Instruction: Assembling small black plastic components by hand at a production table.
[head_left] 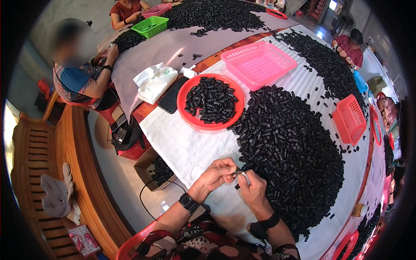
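"What are your parts [286,156] made of?"

"Mine look like hard plastic, faintly glossy. The sheet [182,145] is matt, creased, clothlike."

"And the tray [208,125]?"

"Smooth, shiny plastic. The pink basket [264,63], too, is plastic, with a sheen. My shirt [195,245] is cloth, the bench [84,169] glossy varnished wood, the box [145,167] dull cardboard."

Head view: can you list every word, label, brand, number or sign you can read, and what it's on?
Shirt: pale lettering, partly legible, but I won't copy it out.
Pink packet: any print is too small to read.
Black pieces: any markings are too small to read.
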Demonstrator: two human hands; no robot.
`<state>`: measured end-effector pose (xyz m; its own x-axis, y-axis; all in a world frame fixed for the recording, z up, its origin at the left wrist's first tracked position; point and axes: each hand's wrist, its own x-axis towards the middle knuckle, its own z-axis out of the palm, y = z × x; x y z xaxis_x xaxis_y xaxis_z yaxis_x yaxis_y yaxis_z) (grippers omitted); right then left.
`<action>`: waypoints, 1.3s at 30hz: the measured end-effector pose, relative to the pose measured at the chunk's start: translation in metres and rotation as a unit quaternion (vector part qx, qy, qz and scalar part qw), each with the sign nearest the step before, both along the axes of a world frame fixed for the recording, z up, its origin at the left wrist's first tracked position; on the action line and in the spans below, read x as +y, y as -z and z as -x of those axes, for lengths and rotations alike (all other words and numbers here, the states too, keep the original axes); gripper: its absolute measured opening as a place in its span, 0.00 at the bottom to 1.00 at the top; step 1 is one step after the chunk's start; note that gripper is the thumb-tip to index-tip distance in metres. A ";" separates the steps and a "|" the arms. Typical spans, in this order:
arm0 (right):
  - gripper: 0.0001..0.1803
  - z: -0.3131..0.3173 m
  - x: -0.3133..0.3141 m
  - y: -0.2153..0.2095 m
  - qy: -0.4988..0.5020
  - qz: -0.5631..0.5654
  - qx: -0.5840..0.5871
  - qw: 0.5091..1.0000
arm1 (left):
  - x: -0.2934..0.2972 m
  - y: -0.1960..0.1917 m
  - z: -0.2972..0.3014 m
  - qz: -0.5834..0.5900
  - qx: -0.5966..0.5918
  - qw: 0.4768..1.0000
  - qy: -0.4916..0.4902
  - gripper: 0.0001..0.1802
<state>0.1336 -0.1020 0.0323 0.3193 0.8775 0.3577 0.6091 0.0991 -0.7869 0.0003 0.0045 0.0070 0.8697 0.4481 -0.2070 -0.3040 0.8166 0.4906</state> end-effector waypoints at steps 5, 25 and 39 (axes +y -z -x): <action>0.13 0.000 0.000 -0.002 -0.009 0.001 -0.006 1.000 | 0.001 0.003 0.001 -0.003 -0.008 1.000 0.009 0.07; 0.13 -0.001 0.000 -0.005 0.004 0.008 0.027 1.000 | 0.000 -0.001 -0.001 0.017 -0.018 1.000 0.001 0.07; 0.12 -0.001 0.000 -0.003 -0.003 0.002 0.012 1.000 | 0.000 0.004 0.000 0.004 -0.009 1.000 0.003 0.06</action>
<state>0.1347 -0.1020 0.0358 0.3232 0.8807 0.3464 0.5900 0.0987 -0.8014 0.0000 0.0047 0.0032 0.8759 0.4414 -0.1948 -0.3079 0.8223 0.4785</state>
